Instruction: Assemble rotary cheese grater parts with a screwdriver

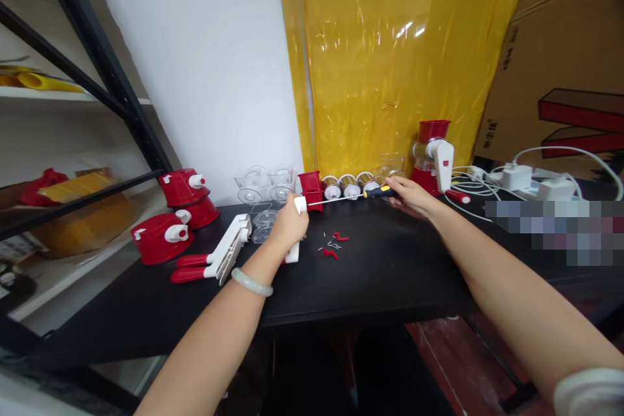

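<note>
My right hand (408,195) is closed around the black-and-yellow handle of a long screwdriver (377,192). The shaft runs left, and its tip meets the white round end of a white plastic part (301,204). My left hand (291,227) grips that part, hiding most of it; more white and a little red show below the fingers. On the black table to the right of the left hand lie two small red pieces (330,253) and several loose screws (334,245). Behind the screwdriver shaft stand a red hopper (311,187) and several metal grater drums with white ends (349,186).
Red bases (163,238) and white crank arms with red handles (227,250) sit at left. Clear plastic parts (266,183) are behind my left hand. An assembled red-and-white rotary grater (433,159) stands at right, beside white cables and chargers (517,177). A black shelf frame (97,45) rises at left.
</note>
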Motion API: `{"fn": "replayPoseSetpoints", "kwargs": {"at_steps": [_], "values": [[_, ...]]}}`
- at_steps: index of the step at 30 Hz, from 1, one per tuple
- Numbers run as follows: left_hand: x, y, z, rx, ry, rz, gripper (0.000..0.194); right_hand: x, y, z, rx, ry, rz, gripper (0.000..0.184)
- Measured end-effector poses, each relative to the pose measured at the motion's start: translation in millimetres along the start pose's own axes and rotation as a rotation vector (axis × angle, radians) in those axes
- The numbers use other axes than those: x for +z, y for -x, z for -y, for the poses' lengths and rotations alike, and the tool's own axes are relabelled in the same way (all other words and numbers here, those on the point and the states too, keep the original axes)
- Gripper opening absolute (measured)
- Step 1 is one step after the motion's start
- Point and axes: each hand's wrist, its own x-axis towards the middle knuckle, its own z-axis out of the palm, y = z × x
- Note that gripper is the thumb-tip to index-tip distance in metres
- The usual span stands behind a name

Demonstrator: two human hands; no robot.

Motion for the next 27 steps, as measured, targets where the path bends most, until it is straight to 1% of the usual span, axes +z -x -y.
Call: {"fn": "replayPoseSetpoints", "kwargs": {"at_steps": [3, 5, 8, 10, 11, 12, 14, 16, 18, 20, 22, 25, 27], "values": [[-0.1, -3, 2, -0.025, 0.019, 0.014, 0.04, -1, 2, 3, -0.082, -0.052, 0.006, 0.04], [-0.4, -4, 2, -0.044, 0.046, 0.037, 0.039, -2, 4, 6, -0.111, -0.099, 0.04, 0.042], [-0.8, -2, 0, -0.066, 0.11, 0.048, 0.039, -2, 6, 10, -0.075, -0.131, 0.064, 0.047], [-1.1, 0, -2, -0.078, 0.142, 0.059, 0.039, 0, 6, 11, -0.017, -0.108, 0.024, 0.041], [-1.1, 0, -3, -0.084, 0.152, 0.065, 0.04, 1, 6, 12, 0.026, -0.069, -0.004, 0.036], [-1.2, 1, -4, -0.09, 0.158, 0.068, 0.04, 2, 6, 12, 0.071, -0.005, -0.031, 0.035], [-1.4, 2, -6, -0.09, 0.176, 0.071, 0.04, 3, 6, 11, 0.13, 0.181, -0.076, 0.05], [-1.5, 3, -6, -0.083, 0.2, 0.068, 0.04, 2, 6, 11, 0.124, 0.357, -0.105, 0.061], [-1.2, 3, -6, -0.078, 0.21, 0.069, 0.04, -1, 6, 11, 0.082, 0.43, -0.112, 0.063], [-0.8, 3, -6, -0.076, 0.194, 0.07, 0.04, -4, 6, 11, 0.044, 0.396, -0.092, 0.061], [-0.5, 3, -5, -0.078, 0.186, 0.076, 0.04, -7, 4, 10, 0.005, 0.313, -0.046, 0.056], [-1.3, 1, -4, -0.085, 0.225, 0.071, 0.042, -8, 2, 8, -0.032, 0.205, 0.037, 0.052], [-2.7, 0, -4, -0.084, 0.255, 0.05, 0.043, -8, 1, 6, -0.049, 0.165, 0.069, 0.051]]}}
